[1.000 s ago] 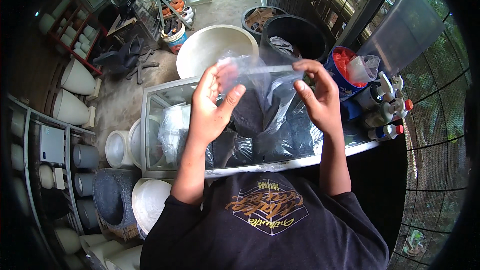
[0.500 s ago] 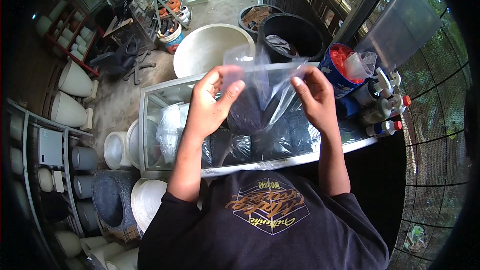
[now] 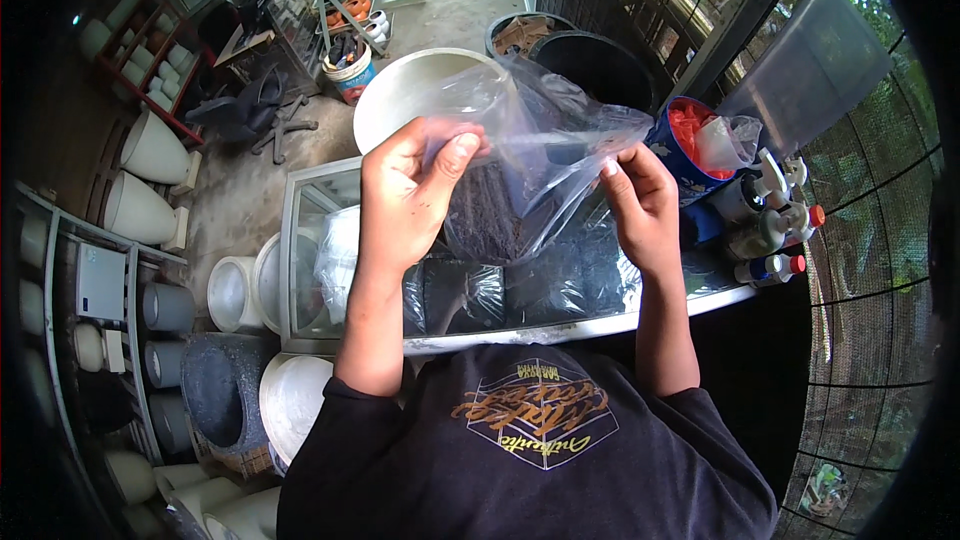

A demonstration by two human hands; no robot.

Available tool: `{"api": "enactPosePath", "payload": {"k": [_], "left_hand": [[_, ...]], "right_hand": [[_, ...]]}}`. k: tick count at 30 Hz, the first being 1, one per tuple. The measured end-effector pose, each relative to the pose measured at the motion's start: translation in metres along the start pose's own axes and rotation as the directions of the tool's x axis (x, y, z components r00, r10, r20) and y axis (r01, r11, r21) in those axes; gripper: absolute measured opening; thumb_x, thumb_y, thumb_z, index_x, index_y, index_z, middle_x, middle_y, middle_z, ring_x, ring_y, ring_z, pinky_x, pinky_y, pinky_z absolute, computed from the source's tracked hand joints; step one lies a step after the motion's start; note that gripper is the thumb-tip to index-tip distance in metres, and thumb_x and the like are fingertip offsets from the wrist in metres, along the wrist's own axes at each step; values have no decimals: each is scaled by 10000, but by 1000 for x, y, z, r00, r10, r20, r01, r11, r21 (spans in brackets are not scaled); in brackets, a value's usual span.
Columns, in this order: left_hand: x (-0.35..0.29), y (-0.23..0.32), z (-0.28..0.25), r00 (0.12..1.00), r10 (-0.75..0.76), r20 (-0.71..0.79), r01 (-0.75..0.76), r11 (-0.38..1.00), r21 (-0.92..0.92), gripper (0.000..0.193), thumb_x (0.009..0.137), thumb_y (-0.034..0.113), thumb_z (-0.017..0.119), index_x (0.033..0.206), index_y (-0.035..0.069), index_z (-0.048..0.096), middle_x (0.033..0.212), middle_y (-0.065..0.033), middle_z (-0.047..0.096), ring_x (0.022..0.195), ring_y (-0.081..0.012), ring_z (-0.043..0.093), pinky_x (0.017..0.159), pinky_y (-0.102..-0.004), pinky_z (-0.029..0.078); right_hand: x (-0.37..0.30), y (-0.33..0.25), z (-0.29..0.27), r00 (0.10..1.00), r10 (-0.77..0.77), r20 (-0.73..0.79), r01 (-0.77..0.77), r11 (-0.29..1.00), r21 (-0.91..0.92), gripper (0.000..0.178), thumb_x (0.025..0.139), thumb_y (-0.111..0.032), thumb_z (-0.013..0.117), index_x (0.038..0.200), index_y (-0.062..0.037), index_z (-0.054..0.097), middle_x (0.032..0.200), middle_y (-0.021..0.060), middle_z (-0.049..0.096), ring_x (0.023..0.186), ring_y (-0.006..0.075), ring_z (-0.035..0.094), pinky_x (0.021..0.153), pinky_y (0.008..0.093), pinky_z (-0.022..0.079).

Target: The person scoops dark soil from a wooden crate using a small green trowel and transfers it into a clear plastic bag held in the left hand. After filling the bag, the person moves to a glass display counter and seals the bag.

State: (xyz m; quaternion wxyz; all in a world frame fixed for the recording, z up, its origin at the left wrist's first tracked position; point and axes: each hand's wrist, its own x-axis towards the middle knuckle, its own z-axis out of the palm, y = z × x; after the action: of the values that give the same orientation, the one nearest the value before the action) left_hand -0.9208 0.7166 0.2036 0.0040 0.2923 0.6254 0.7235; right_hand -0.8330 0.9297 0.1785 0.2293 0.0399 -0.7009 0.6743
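My left hand (image 3: 412,190) and my right hand (image 3: 645,202) each pinch the upper edge of a clear plastic bag (image 3: 570,155). The film stretches between them, its mouth billowing away from me. Dark, crumbly stuff like soil (image 3: 488,215) fills the lower part of the bag. It is held over a glass-sided case with a pale frame (image 3: 570,327). Beneath the held bag lie several filled clear bags of dark material (image 3: 545,285) in a row. Whether they rest on or inside the case, I cannot tell.
Right of the case stand a blue bucket with red and clear plastic (image 3: 690,145) and several spray bottles (image 3: 770,225). Beyond it are a large cream pot (image 3: 385,100) and black tubs (image 3: 600,70). Pots (image 3: 215,395) crowd the left. Wire mesh (image 3: 870,340) borders the right.
The bag's upper film has spread out and puffed up farther from me. My left hand has moved slightly left, and my right hand slightly down. Both keep their pinch.
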Motion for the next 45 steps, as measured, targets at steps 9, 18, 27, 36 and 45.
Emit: {"api": "enactPosePath", "payload": {"k": [9,18,27,36,45], "left_hand": [[-19,-46,-21,989,-116,-89,119,992,36,221,927,146,607,1062,-27,581,970,-43,635,901,-89,570,827,-231,445],[-39,-35,-38,946,70,-316,-61,997,40,109,923,106,607,919,-3,607,845,-27,641,800,-67,578,754,-209,457],[-44,-43,-44,997,-39,-65,35,998,-59,376,868,181,692,1139,-12,517,1058,-74,599,987,-131,558,909,-272,424],[-44,-60,-44,987,34,-157,-20,996,90,110,914,104,618,897,-1,591,837,-21,619,779,-81,556,761,-235,456],[-42,-55,-47,993,16,-113,-12,999,40,430,857,271,708,1116,-20,528,1029,-65,609,941,-126,566,866,-275,441]], "right_hand": [[-6,27,14,980,-6,197,45,980,-195,554,770,-266,755,1198,-10,513,1111,103,581,1054,192,550,923,341,418],[6,27,35,992,-122,-11,121,988,-95,129,934,-97,553,870,16,551,803,27,545,772,91,501,717,223,401],[-7,38,23,985,-102,-139,85,988,-127,242,887,-154,613,1043,9,526,931,54,562,905,136,533,846,272,414],[-9,48,24,996,-79,-52,67,979,-191,109,934,-97,550,921,12,550,882,34,549,841,101,507,776,220,392],[-9,38,22,982,-132,-134,117,986,-117,190,899,-110,578,1030,13,518,985,67,543,930,130,514,847,255,399]]}}
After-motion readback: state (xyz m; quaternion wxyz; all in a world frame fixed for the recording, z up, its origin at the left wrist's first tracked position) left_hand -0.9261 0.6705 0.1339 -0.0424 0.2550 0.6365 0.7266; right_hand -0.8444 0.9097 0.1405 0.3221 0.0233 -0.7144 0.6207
